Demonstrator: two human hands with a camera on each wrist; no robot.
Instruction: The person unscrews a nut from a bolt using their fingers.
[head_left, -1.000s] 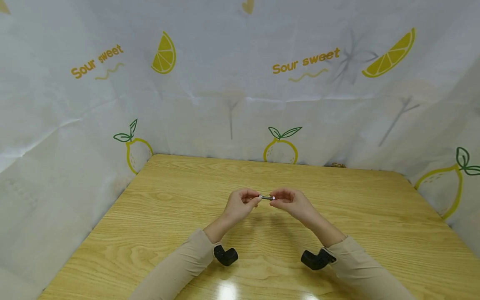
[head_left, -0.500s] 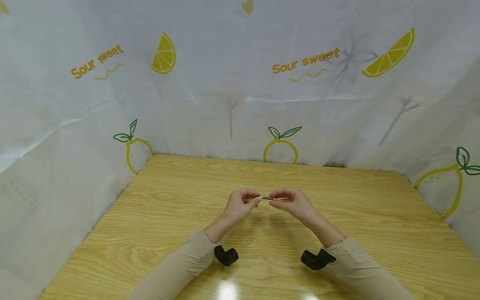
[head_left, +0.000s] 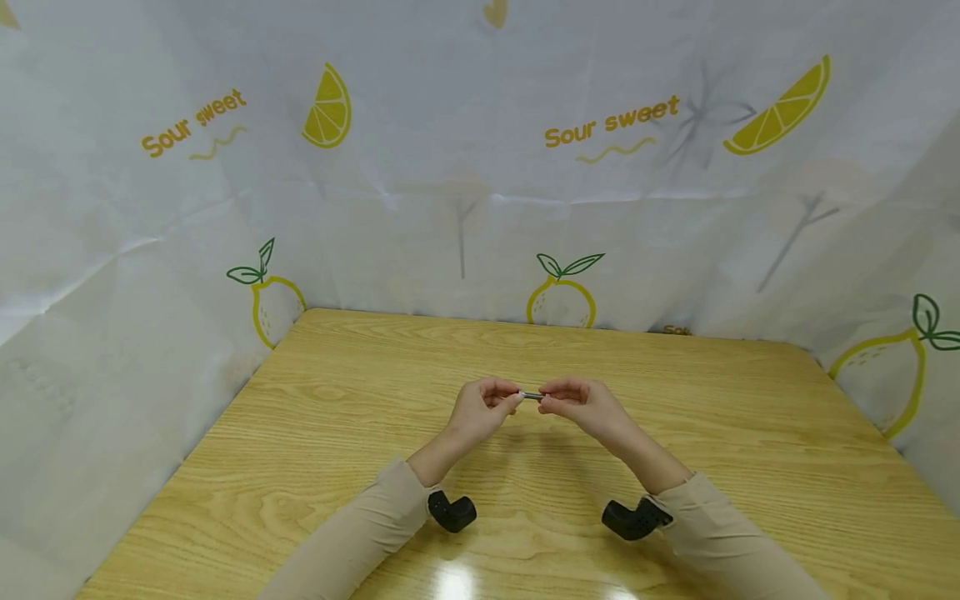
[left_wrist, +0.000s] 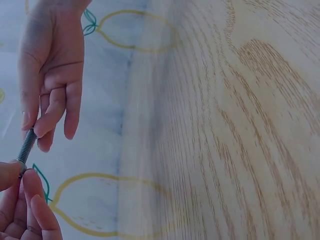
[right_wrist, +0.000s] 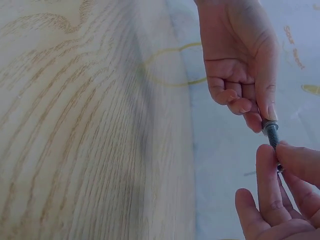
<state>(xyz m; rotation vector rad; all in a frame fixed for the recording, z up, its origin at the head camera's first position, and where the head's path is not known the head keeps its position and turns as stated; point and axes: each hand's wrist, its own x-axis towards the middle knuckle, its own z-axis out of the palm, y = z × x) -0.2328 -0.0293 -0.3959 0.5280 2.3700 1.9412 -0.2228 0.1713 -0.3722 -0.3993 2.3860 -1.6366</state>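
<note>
A small grey threaded bolt point(head_left: 533, 396) is held level above the table, between my two hands. My left hand point(head_left: 478, 412) pinches its left end between thumb and fingertips. In the right wrist view, a wider metal collar point(right_wrist: 270, 124) shows at that end, just under the left thumb. The thumb and fingers of my right hand point(head_left: 591, 410) pinch the opposite end and hide most of it. Bare thread point(left_wrist: 26, 146) is visible between the hands in the left wrist view. Whether a nut sits under the right fingertips, I cannot tell.
A wood-grain table point(head_left: 360, 358) lies beneath both hands. White cloth point(head_left: 420, 233) printed with lemons hangs behind it and at the sides. Each sleeve cuff carries a black wrist camera, one at the left point(head_left: 452, 512) and one at the right point(head_left: 636, 518).
The right thumb and fingertips have shifted slightly over the bolt's right end, covering a bright piece that showed there a second ago. The left hand and both arms stay in place.
</note>
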